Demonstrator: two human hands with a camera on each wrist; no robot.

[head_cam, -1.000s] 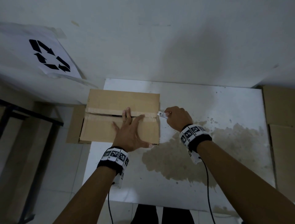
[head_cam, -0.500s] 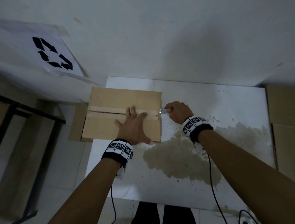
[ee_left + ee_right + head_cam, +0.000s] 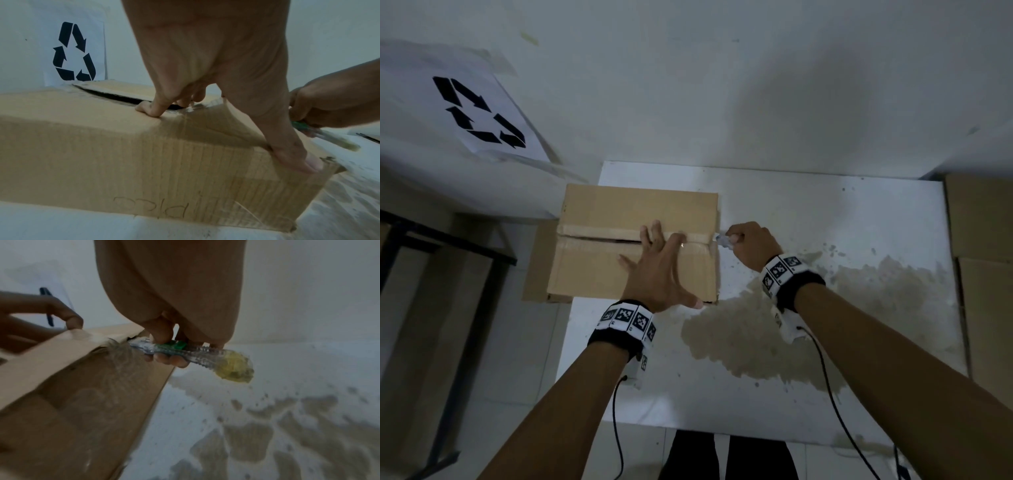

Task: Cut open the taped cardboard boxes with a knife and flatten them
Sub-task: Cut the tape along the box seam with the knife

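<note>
Can't see knife [image 3: 191, 353] blade tip, hidden at box [image 3: 599, 263] top edge. My right hand [image 3: 751, 245] covers most of handle in head view. Wrist view motion-blurred.

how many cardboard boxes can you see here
1 clear box: the cardboard box on the table's left end, under the left hand. Flat cardboard at the right edge may be more boxes; cannot tell.

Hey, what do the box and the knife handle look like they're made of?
Box: corrugated cardboard, matte brown; fluting ridges show through its side in the left wrist view. Knife handle: likely clear ribbed plastic, with a green slider and a yellowish end. Its blade is hidden.
</note>
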